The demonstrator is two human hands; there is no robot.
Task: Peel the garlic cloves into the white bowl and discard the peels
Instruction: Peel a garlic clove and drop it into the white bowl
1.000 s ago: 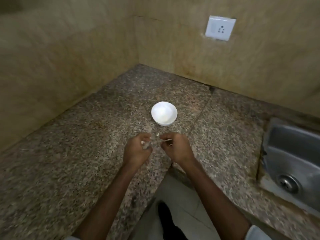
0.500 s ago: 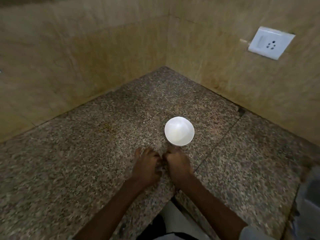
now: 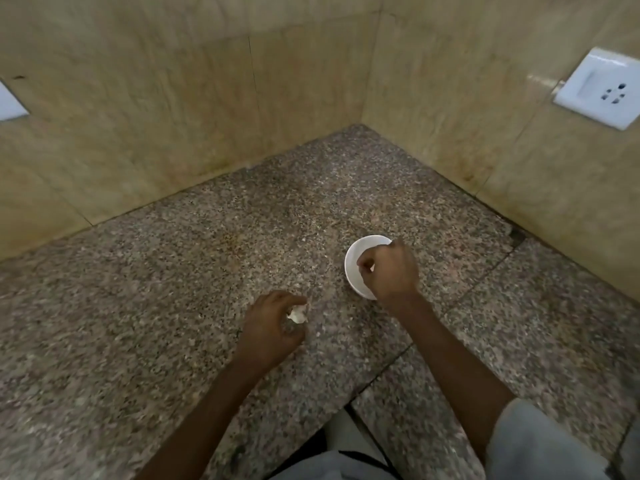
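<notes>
A small white bowl [image 3: 350, 271] stands on the speckled granite counter [image 3: 173, 306], right of centre. My right hand [image 3: 389, 270] hovers over the bowl and covers most of it. Its fingertips are curled together around a small pale bit that looks like a garlic clove [image 3: 372, 269]. About a hand's width to the bowl's left, my left hand [image 3: 272, 327] is low over the counter. Its fingers are curled round a white, papery piece of garlic [image 3: 298, 314]. The inside of the bowl is mostly hidden.
The counter runs into a corner of beige tiled walls [image 3: 311, 98]. A white wall socket [image 3: 602, 90] is on the right wall, and another white plate [image 3: 8, 103] shows at the left edge. The counter's front edge [image 3: 377, 379] steps back near my body.
My hands were together just in front of the bowl. They have parted: the right hand went up over the bowl, and the left stayed low with the garlic. The view swung left, so the sink left the frame.
</notes>
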